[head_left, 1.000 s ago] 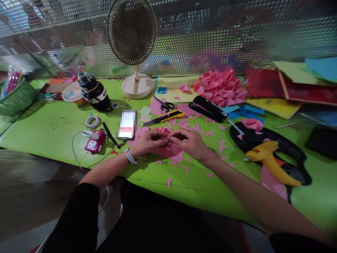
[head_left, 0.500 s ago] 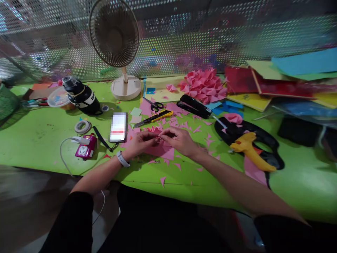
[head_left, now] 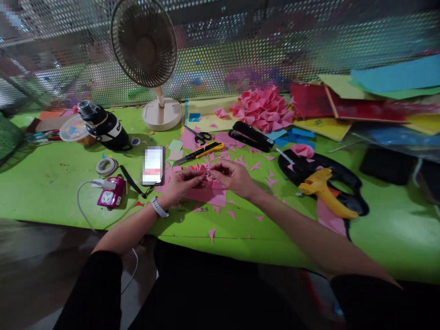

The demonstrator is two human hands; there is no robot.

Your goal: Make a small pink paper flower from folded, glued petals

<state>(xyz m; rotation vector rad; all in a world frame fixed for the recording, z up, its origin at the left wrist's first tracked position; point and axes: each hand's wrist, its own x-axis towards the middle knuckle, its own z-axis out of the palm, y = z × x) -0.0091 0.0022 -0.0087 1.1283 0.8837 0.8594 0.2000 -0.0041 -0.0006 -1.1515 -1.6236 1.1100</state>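
Note:
My left hand and my right hand meet over the middle of the table, fingertips almost touching. Both are closed in a pinch on a small piece of pink paper, mostly covered by the fingers. Beneath them lies a flat pink paper sheet, with pink paper scraps strewn around. Just beyond the hands rest a yellow-and-black utility knife and black scissors. A black stapler lies farther right. A phone with a lit screen is left of my left hand.
At the back stand a fan and a heap of folded pink paper pieces. On the right, a yellow glue gun rests on a black stand. A black bottle, tape roll and purple power adapter occupy the left.
My fingers have shifted slightly around the small paper, the right hand rising a little. The whole view has moved slightly; the things on the table stay in place.

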